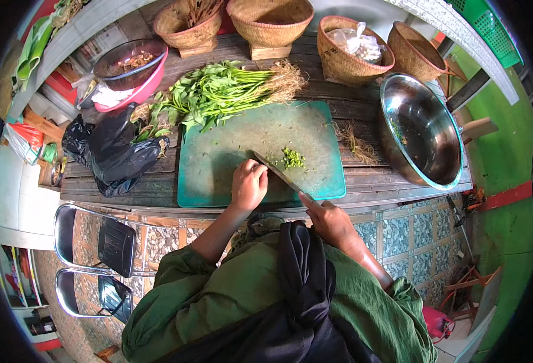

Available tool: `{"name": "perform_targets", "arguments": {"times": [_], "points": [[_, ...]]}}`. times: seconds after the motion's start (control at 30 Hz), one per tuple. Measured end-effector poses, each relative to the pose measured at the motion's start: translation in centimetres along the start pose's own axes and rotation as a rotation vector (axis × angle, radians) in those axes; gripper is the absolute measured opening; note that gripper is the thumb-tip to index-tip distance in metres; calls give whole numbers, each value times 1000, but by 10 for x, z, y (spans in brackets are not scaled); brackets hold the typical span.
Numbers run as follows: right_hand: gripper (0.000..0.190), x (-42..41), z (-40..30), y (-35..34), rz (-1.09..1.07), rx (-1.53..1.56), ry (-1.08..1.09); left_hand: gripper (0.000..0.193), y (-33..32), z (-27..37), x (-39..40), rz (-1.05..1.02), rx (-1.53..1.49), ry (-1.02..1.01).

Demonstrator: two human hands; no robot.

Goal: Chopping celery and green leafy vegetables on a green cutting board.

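Observation:
My right hand grips the handle of a kitchen knife whose blade slants up and left over a green cutting board. Beside the blade, my left hand rests over the board with its fingers curled. Whether anything is inside those fingers is hidden. A small heap of chopped green stems lies on the board, right of the blade. Across the board's upper left edge lies a large bunch of leafy greens, its pale roots pointing right.
A steel bowl stands on the right of the slatted wooden table. Cut roots lie beside the board. Left are a black plastic bag and a pink basin. Several woven baskets line the back. Two folding chairs stand lower left.

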State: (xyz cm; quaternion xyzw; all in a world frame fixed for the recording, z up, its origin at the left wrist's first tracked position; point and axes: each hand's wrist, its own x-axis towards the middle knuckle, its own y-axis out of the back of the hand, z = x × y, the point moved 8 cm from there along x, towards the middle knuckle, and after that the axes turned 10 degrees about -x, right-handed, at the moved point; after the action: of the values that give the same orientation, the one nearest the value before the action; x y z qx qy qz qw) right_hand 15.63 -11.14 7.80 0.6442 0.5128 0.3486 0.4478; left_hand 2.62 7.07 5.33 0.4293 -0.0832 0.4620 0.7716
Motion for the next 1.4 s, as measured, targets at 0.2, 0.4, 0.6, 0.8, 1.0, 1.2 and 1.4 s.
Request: {"name": "perform_targets", "arguments": {"times": [0.2,0.4,0.6,0.8,1.0,1.2,1.4], "points": [[48,-7,-2,1,-130,-69,-39,4,1,-3,-2,16,-1,6],[50,1,-5,3,-15,28,12,4,1,-2,0,11,6,21],[49,-3,-6,-3,-64,-59,-22,5,2,-3,0,14,-12,40],[48,-3,-10,9,-49,15,18,4,7,-1,-1,39,100,71],[48,0,-6,-4,-11,4,27,6,5,0,0,50,76,71],[49,-7,-14,12,-116,-12,16,5,5,-6,-4,29,168,111],[48,3,-6,-7,-20,44,14,9,4,0,0,54,109,93]]}}
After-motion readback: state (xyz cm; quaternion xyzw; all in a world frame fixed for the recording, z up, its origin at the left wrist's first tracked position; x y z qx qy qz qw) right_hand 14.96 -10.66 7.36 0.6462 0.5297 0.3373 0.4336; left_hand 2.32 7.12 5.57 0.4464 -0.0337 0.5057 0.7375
